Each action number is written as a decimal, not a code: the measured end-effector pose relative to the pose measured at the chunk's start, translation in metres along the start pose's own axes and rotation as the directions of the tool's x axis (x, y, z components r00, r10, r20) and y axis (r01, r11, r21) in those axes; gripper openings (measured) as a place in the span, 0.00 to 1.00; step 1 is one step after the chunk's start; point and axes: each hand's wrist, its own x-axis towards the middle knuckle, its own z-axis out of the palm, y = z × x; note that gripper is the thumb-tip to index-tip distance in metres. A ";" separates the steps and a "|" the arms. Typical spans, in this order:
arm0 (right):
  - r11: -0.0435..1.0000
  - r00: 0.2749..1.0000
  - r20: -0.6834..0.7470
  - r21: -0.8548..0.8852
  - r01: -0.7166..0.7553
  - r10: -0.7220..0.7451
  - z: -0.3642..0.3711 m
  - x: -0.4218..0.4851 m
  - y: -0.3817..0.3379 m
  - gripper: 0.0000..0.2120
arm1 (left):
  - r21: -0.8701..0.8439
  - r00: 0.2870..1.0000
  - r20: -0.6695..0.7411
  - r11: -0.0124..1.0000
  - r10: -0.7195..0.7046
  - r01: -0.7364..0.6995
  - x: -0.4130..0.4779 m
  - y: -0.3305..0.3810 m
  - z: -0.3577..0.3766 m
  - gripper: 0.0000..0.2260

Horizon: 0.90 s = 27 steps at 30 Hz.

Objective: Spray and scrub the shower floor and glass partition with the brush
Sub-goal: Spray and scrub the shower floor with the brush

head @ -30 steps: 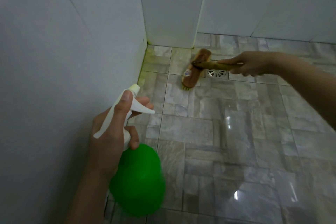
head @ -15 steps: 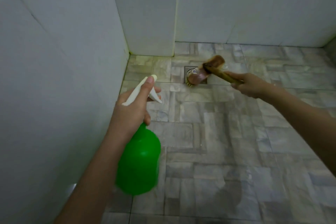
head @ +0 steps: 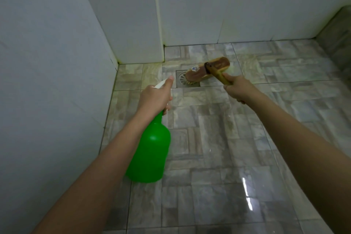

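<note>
My left hand (head: 154,97) grips the white trigger head of a green spray bottle (head: 150,154), whose nozzle points toward the floor drain (head: 181,78). My right hand (head: 237,89) holds the wooden handle of a scrub brush (head: 207,70). The brush head lies bristles-down on the grey tiled shower floor (head: 218,148), partly over the drain, near the back wall. No glass partition is visible.
White tiled walls stand at the left (head: 47,81) and back (head: 247,5), with a protruding white corner column (head: 136,24). A raised tiled ledge (head: 338,34) rises at the far right. The floor shines wet with light reflections at lower right.
The brush head has swung to lie across the drain, more sideways. My left hand has pushed the bottle forward toward the drain, and my view has shifted to the right.
</note>
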 end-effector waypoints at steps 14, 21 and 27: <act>0.910 0.977 0.206 -0.390 0.138 -0.060 -0.008 -0.070 -0.023 0.34 | -0.133 0.999 -0.038 0.991 0.002 -0.007 0.001 0.001 -0.008 0.26; 0.921 0.995 -0.069 -0.388 0.035 -0.066 0.031 -0.017 -0.073 0.33 | -0.243 0.991 -0.132 0.970 -0.010 -0.022 -0.004 -0.014 -0.022 0.21; 0.868 0.996 -0.084 -0.497 -0.004 -0.043 0.040 -0.014 -0.082 0.34 | -0.299 0.991 -0.133 0.953 0.008 -0.047 -0.007 -0.017 -0.032 0.17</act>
